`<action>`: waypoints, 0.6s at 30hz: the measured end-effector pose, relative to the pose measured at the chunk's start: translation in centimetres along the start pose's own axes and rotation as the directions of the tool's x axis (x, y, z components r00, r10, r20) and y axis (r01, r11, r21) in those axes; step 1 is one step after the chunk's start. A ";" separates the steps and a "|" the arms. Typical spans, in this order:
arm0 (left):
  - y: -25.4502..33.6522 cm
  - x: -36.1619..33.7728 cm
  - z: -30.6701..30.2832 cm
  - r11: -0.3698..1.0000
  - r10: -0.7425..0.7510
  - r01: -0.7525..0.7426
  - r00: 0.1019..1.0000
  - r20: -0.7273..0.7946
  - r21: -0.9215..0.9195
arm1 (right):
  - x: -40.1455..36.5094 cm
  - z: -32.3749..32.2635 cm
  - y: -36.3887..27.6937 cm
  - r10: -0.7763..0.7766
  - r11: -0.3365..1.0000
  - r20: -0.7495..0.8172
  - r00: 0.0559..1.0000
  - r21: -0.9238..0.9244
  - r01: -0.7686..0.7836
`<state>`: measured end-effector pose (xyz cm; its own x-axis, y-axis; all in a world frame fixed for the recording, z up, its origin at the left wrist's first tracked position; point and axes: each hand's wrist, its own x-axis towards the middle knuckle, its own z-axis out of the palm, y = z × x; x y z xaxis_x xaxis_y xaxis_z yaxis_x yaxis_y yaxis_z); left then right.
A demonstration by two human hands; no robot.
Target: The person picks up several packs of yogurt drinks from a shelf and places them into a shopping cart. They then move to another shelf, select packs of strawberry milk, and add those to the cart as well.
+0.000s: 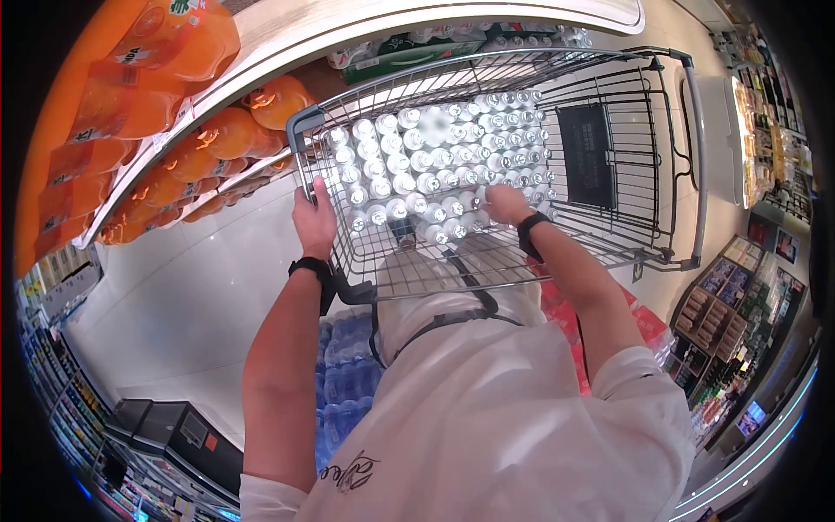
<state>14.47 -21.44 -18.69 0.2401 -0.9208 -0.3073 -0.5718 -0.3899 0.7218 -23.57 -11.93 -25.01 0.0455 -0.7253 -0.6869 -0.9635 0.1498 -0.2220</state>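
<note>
A wire shopping cart point(417, 270) stands before me, its basket holding many clear bottles with white caps point(426, 161) packed upright in rows. My left hand point(315, 222) is at the basket's left end, its fingers around the wire edge by the grey corner. Inside the basket, my right hand point(506, 205) reaches over the near rows of bottles. Its fingers are bent together around the top of one bottle, which they partly hide. Dark bands circle both wrists.
Shelves with large orange drink bottles point(174, 52) rise on the left, under a pale shelf edge point(287, 39). Blue-wrapped bottle packs point(348, 374) and red packs point(644, 326) stand beside my body. A dark checkout-like unit point(178, 444) is at lower left, stocked shelves point(722, 296) at right.
</note>
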 end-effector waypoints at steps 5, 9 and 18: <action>-0.7 0.3 0.0 1.000 -0.023 0.022 0.999 0.028 0.018 | -2.8 -0.8 1.0 -0.053 0.974 -0.026 0.998 0.217 0.058; -2.1 0.8 0.8 0.999 0.035 -0.035 0.999 -0.015 -0.012 | -7.8 -4.6 -1.1 -0.078 0.939 -0.204 0.976 0.315 0.140; -2.7 1.1 0.9 0.994 0.099 -0.100 0.995 -0.033 -0.038 | -19.7 -4.8 4.9 0.118 0.965 -0.464 0.878 0.262 0.009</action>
<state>15.54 -21.37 -21.51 0.2076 -0.9546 -0.2137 -0.5628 -0.2953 0.7720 -30.46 -0.15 -9.22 -0.1959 -0.9309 -0.3085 -0.8601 0.3142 -0.4020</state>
